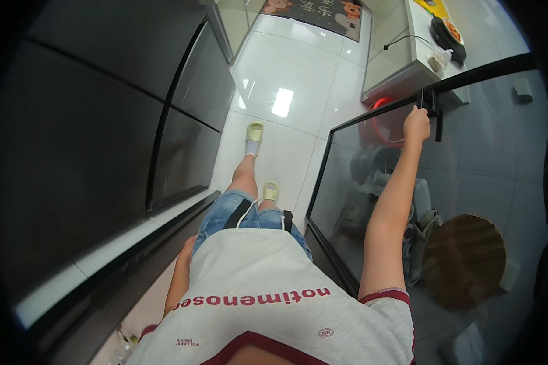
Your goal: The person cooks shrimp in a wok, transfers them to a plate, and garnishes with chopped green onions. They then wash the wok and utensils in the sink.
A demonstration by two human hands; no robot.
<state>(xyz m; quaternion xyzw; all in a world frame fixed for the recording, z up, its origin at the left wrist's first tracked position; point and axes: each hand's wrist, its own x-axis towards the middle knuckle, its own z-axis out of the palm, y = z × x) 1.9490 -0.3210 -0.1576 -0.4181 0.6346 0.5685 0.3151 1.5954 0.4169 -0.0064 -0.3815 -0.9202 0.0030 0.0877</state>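
Note:
With its fingers closed, my right hand (417, 124) grips the black handle (423, 98) of a black-framed glass door (475, 155) at the right. The arm stretches out across the glass. My left hand (189, 246) hangs low beside my denim shorts (223, 211); only part of it shows, and its fingers cannot be made out. Green slide sandals (255, 132) are on my feet, the left foot in front on white floor tiles.
A dark refrigerator (96, 114) stands to the left. Ahead lies a patterned mat (317, 16). At the upper right, a white counter (422, 50) carries a black electric pan (447, 39) and a plastic bag (439, 59). A red basin (383, 123) and a round woven item (466, 262) show through the glass.

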